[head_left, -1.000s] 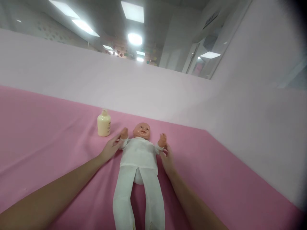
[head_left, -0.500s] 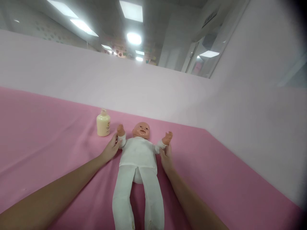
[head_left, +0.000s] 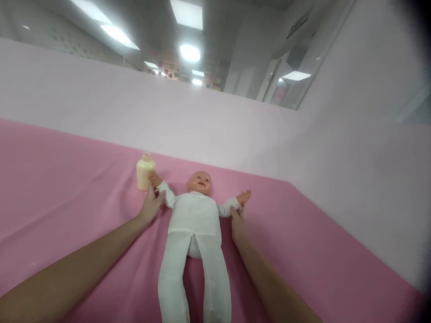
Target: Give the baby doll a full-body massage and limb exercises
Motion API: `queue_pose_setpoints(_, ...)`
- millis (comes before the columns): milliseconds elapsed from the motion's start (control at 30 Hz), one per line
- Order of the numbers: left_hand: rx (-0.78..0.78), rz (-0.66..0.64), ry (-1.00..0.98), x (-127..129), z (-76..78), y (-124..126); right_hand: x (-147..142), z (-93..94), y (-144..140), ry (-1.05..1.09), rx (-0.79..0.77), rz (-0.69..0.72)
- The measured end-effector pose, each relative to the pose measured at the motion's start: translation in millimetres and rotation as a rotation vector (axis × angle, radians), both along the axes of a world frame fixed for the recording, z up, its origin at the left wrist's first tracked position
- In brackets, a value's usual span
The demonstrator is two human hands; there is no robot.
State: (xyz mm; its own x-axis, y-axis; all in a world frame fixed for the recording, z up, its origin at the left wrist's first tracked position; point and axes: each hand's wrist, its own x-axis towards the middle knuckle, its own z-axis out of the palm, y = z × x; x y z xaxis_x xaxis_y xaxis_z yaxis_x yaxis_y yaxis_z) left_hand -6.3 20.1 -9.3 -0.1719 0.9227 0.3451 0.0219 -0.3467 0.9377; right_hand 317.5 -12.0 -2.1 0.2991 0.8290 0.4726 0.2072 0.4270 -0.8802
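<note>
Centrally in the frame, baby doll (head_left: pixel 193 220) lies face up on pink counter (head_left: pixel 67 193), dressed in white. Left hand (head_left: pixel 151 205) grips its sleeved arm at center left, spreading it out beside the cream bottle (head_left: pixel 145 171). Right hand (head_left: pixel 238 223) pinches the other sleeve, likely to stretch both arms wide.

Pink sheet (head_left: pixel 60 179) over flat surface; pale pink partition walls (head_left: pixel 202 121) behind, right; ceiling light panels (head_left: pixel 186 13) lit.
</note>
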Motion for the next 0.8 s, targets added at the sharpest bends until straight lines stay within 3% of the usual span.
queue_pose_setpoints(67,0.045,-0.072,0.125,5.2,9.9,-10.5,-9.2,9.7,-6.4,0.019,-0.021,0.079)
queue_pose_setpoints(167,0.105,-0.190,0.348,12.1,17.0,-20.1,-19.2,18.4,-13.8,-0.150,-0.001,0.200)
queue_pose_setpoints(267,0.181,-0.297,0.518,15.6,12.7,-19.7,-20.0,15.7,-14.3,-0.366,0.011,0.234)
queue_pose_setpoints(400,0.212,-0.299,0.579,15.5,5.3,-15.0,-15.4,8.4,-11.1,-0.448,0.024,0.229)
queue_pose_setpoints(567,0.200,-0.241,0.509,16.6,13.3,-20.6,-17.8,12.7,-15.1,-0.326,-0.043,0.222)
queue_pose_setpoints(700,0.121,-0.119,0.288,16.5,19.4,-24.2,-20.8,18.2,-15.3,-0.121,-0.018,0.152)
queue_pose_setpoints(800,0.094,-0.066,0.072,12.3,14.9,-19.4,-16.3,15.4,-9.4,-0.031,0.038,0.043)
